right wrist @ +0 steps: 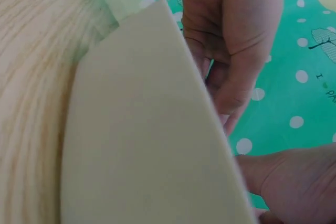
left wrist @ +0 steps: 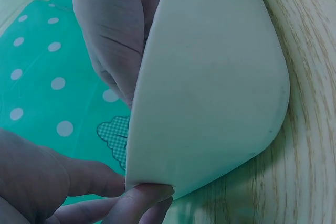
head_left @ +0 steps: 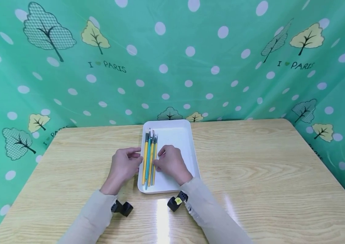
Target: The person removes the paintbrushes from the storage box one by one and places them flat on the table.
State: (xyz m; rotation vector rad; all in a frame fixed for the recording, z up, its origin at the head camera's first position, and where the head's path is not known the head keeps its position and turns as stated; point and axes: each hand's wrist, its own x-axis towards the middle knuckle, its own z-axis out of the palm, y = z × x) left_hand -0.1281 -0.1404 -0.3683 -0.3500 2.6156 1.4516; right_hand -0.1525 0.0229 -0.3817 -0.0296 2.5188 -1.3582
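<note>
Several paintbrushes, with yellow or teal handles, lie side by side along the left of a white tray, bristles toward the far end. My left hand is at the tray's left side; in the left wrist view its thumb and fingers pinch the tray's rim. My right hand reaches inside the tray, bent fingers at the rightmost brush. Whether they pinch it cannot be told. In the right wrist view the tray wall hides the right hand's fingertips.
The tray stands on a light wooden table, near its back edge. Behind hangs a green curtain with white dots and trees. Each wrist wears a small black camera.
</note>
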